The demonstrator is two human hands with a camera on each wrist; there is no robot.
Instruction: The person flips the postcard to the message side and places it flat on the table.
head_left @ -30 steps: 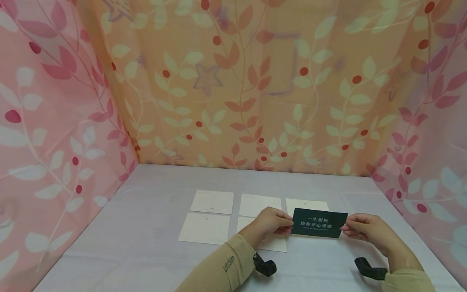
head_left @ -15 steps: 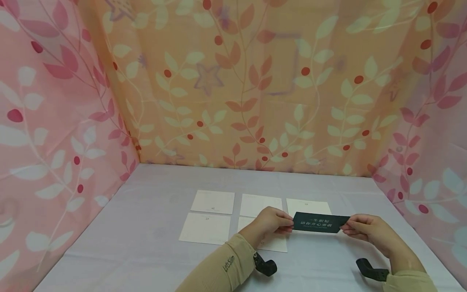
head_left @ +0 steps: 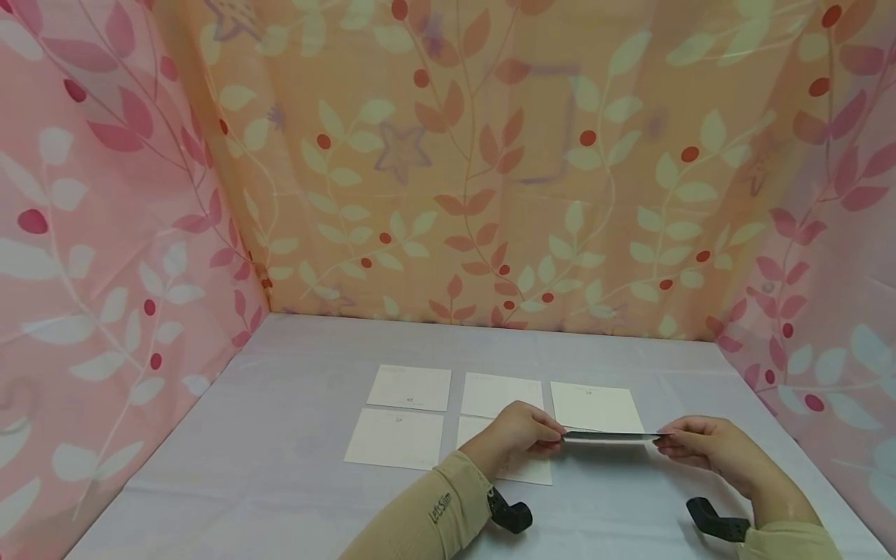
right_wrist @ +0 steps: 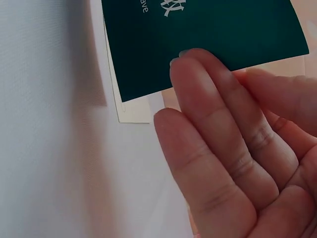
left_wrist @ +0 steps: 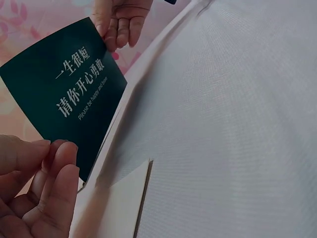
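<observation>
A dark green card with white lettering is held above the table between my two hands. Seen from the head it is nearly edge-on, a thin line. My left hand pinches its left end between thumb and fingers. At the opposite end, my right hand pinches the card. Just behind the held card lies a cream card. Another cream card lies partly hidden under my left hand and forearm.
More cream cards lie in rows to the left: a back-left card, a front-left card and a back-middle card. A white cloth covers the table. Patterned curtains enclose the back and sides.
The green card has tilted from showing its lettered face to lying nearly edge-on in the head view. Both hands keep their hold and have barely shifted.
</observation>
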